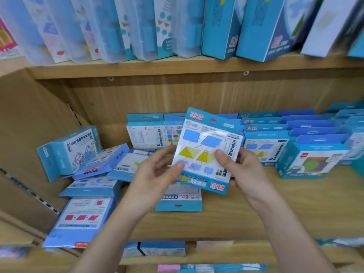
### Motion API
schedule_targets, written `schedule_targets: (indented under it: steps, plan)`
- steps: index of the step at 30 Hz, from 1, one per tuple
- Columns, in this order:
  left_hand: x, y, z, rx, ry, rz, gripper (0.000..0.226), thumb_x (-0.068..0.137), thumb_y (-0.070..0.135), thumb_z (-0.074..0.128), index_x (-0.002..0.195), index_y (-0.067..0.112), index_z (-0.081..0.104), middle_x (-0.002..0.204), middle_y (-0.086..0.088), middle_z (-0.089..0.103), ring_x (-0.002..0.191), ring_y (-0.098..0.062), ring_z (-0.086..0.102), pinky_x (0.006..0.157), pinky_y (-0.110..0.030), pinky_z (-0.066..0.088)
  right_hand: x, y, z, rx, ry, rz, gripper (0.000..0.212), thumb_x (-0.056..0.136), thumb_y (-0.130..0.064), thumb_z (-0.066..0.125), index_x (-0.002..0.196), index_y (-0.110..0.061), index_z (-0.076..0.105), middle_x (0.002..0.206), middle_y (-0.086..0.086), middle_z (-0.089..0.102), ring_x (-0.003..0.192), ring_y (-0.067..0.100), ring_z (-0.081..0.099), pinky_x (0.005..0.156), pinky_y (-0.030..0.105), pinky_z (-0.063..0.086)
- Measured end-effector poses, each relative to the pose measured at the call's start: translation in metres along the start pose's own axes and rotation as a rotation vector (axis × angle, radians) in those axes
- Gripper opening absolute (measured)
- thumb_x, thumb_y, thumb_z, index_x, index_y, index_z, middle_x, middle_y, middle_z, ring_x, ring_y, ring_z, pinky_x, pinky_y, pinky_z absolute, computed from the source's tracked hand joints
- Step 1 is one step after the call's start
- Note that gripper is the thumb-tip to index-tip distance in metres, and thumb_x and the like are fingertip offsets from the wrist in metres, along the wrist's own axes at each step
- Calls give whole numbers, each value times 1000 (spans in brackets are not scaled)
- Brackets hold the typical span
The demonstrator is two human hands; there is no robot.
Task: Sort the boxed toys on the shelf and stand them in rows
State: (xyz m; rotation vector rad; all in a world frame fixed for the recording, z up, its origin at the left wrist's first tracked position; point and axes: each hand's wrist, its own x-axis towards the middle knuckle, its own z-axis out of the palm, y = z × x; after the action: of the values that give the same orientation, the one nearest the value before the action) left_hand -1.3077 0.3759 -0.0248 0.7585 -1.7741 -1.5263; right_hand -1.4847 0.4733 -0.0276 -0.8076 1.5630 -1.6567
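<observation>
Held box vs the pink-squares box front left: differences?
The held box is off the shelf, pinched between left hand and right hand; the pink-squares box lies flat, untouched. Held box shows blue and yellow shapes; the other shows pink squares. Both have blue borders.

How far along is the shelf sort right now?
Done: rows of boxes stand upright at the right of the shelf, and two more boxes stand at the back middle.
In hand: left hand and right hand both grip one shapes box.
Left: a pile of boxes lies flat or tipped at the left, plus one flat box below the hands.
Roughly half done.
</observation>
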Motion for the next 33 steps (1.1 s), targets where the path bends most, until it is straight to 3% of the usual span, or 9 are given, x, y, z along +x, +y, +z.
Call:
schedule_targets:
  steps: [4,10,16,20,23,25,28,31,33]
  plan:
    - [-3,-1,15,-35,67,-5,38,77,29,62,113,35,56,96,9,74,85,-9,71,62,-23,56,5,-6,-5,27,-40,42,19,81,-32,66,97,-23,66,87,-11,75,76,9,72,51,23,52]
    - [-8,-7,35,-41,47,-29,31,87,17,58,115,29,59,98,9,74,90,-9,70,69,-21,56,7,3,-24,47,-51,51,42,70,-41,68,109,-27,59,99,-5,73,87,14,72,70,39,58]
    - [-6,-28,57,-29,36,-125,42,73,28,64,114,30,58,96,3,75,90,-15,71,77,-31,58,6,14,-52,38,-36,28,30,86,-29,62,115,-26,54,101,-5,73,84,8,70,55,19,52]
    - [-7,-39,81,120,-65,-195,46,68,39,68,110,24,56,92,3,75,87,-15,70,76,-33,57,2,23,-85,-74,-77,2,45,79,-33,64,123,-28,52,106,-11,71,97,7,68,72,25,57]
    - [-2,-45,101,222,-142,-198,44,69,44,70,108,30,56,98,14,73,93,-7,68,79,-29,55,-2,28,-106,-106,-144,-20,41,84,-23,62,123,-27,53,109,-10,71,102,6,66,77,25,56]
    - [6,-51,115,284,-116,-160,38,75,37,74,108,31,55,100,21,70,96,-2,66,82,-30,55,-3,31,-117,-109,-60,-80,36,87,-17,63,120,-28,55,106,-10,71,99,0,64,75,18,53]
    - [28,-58,134,483,-40,-70,37,81,35,72,112,34,51,108,18,67,97,-1,63,85,-35,54,-1,41,-142,-268,249,-241,41,87,-11,66,117,-34,53,105,-5,62,91,-6,57,76,12,46]
    - [51,-60,159,588,-40,3,41,86,32,67,121,27,47,116,15,64,103,-5,61,88,-28,50,1,46,-173,-546,473,-398,47,85,-13,65,127,-29,50,117,-2,52,105,3,51,89,29,48]
    - [61,-61,176,701,-58,21,37,89,31,63,121,22,46,113,15,63,97,-7,59,79,-22,44,4,45,-189,-779,497,-488,51,85,-14,63,133,-23,48,133,3,46,118,19,44,104,38,38]
